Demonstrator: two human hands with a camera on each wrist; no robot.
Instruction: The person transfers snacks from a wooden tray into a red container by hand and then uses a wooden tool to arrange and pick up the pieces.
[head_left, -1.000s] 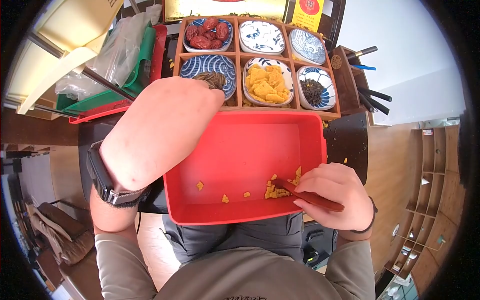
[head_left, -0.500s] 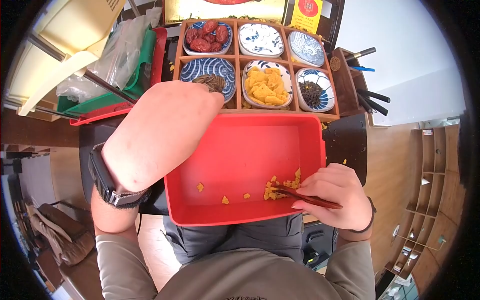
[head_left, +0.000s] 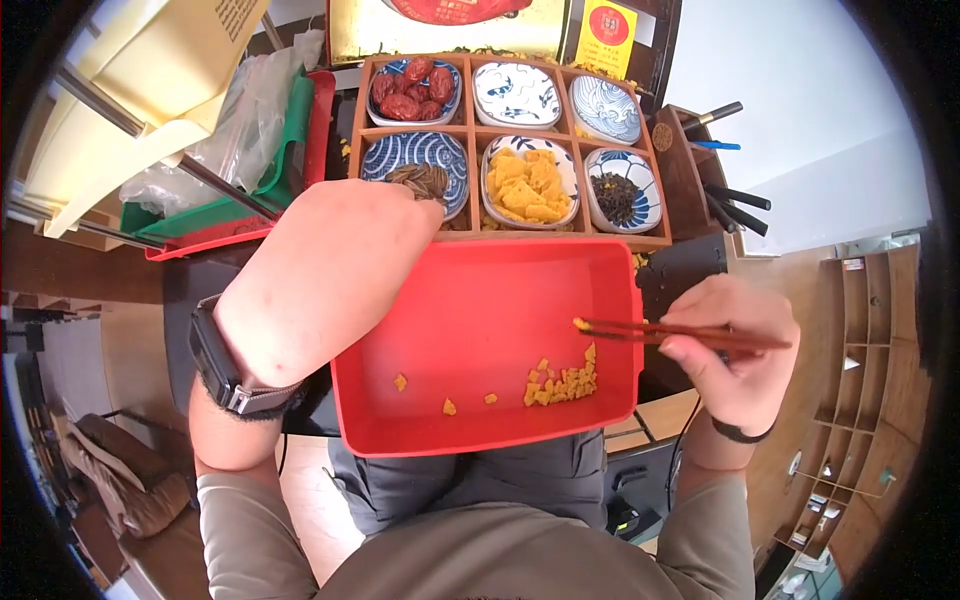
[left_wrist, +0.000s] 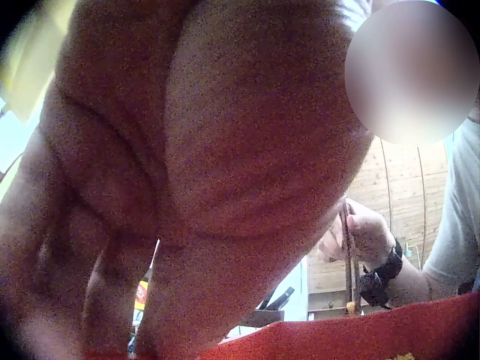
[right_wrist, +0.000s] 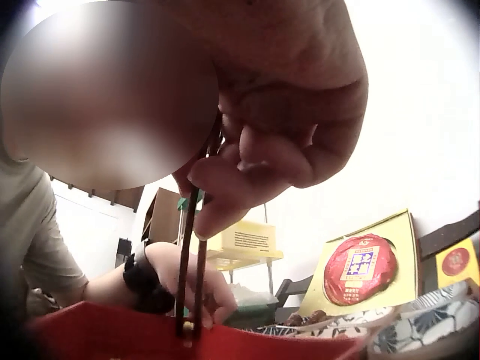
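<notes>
In my right hand (head_left: 745,375) I pinch dark reddish-brown wooden tweezers (head_left: 630,332), raised over the right side of the red tray (head_left: 480,300). A small yellow piece (head_left: 582,325) sits between the tips. Broken yellow bits (head_left: 560,387) lie clustered in the tray's near right corner, and a few single ones toward the left. My left hand (head_left: 320,275) is at the tray's back left corner, beside the blue swirl dish (head_left: 415,150) of brown strips (head_left: 420,182). Its fingertips are hidden behind the hand in the head view; in the left wrist view its fingers point down to the red rim.
Behind the tray stands a wooden divided box (head_left: 472,140) with dishes of red dates (head_left: 410,95), yellow chunks (head_left: 528,185) and dark leaves (head_left: 615,198), plus two patterned dishes. To the left is a green bin (head_left: 290,150) with plastic bags, to the right a pen holder (head_left: 685,150).
My right hand has lifted away from the yellow bits in the corner and moved up and to the right, the tweezers now carrying one yellow piece. My left hand stays at the tray's corner.
</notes>
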